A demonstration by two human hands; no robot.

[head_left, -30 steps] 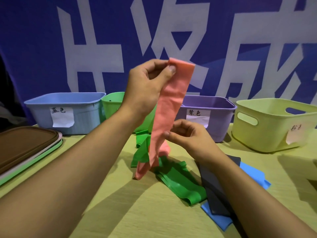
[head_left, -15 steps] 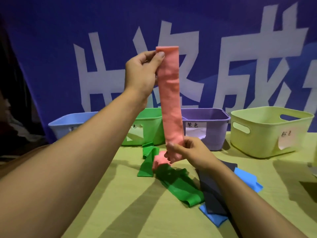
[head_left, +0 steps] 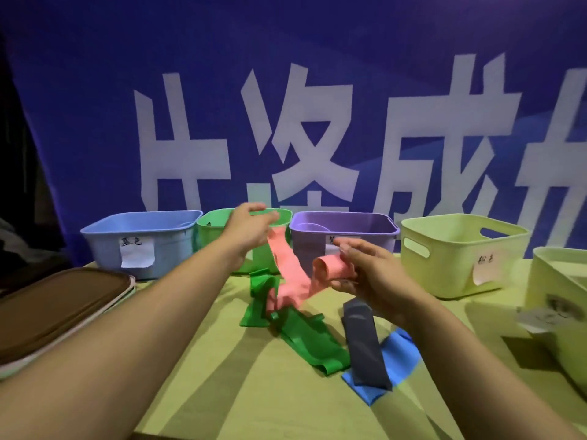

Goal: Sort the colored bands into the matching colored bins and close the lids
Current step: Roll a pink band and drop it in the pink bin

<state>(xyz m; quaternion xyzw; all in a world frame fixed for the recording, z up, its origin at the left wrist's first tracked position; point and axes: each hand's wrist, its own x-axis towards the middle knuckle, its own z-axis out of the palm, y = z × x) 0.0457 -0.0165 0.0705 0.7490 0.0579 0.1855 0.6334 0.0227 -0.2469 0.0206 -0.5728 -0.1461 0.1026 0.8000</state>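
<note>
While both your forearms reach out over the yellow-green table, a blue band lies flat nearest you with a dark grey band laid across it, and a green band sprawls just to their left. Your right hand sits a little above these, fingers and thumb curled round the looped end of the pink band, which sags down onto the green one and rises again toward your left hand. That hand is stretched farther forward, blurred, fingers spread loosely over the band's upper end; whether it pinches the band you cannot tell. Behind stand a blue bin, a green bin, a purple bin and a pale yellow bin, all open, with stacked lids at your far left.
</note>
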